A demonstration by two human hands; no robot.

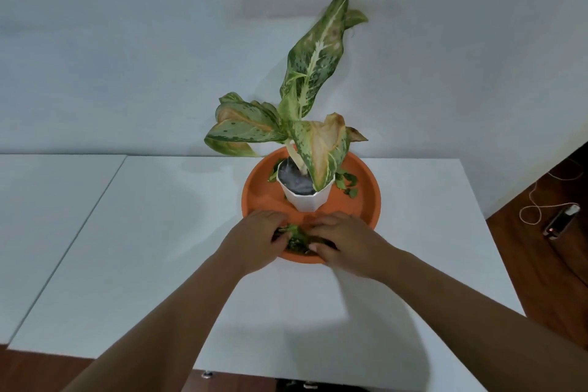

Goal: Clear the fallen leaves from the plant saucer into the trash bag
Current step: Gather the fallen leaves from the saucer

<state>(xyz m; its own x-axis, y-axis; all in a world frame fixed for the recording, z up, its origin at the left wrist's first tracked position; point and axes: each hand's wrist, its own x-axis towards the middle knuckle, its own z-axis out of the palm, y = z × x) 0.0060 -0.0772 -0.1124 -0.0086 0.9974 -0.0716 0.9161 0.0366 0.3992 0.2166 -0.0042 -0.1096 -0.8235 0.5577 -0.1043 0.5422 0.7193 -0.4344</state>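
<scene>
Hands meet at the near edge of an orange plant saucer point(372, 194), seen from the head camera, which looks down along two bare forearms. The saucer sits on a white table point(191, 232) against a pale wall, and a white pot point(305, 197) stands in its middle, holding a plant point(315, 67) with large speckled leaves, some of them yellowed and drooping. We see the left hand point(259, 237) and the right hand point(340, 239) close together, their fingers curled in from either side round a clump of fallen leaves point(296, 239) that lies inside the saucer's near rim. We judge this to be the gathering step: the clump is bunched and gripped but not yet lifted clear of the saucer. More loose leaves point(348, 183) lie in the saucer to the right of the pot, and a few scraps point(274, 173) show to its left, towards the back. We cannot see the trash bag anywhere in this view. So, as we read it, the task is at an early stage, with nothing shown as binned and at least two further patches left to collect. On the wooden floor at the far right lie a small dark device point(561, 221) and a looped cord.
</scene>
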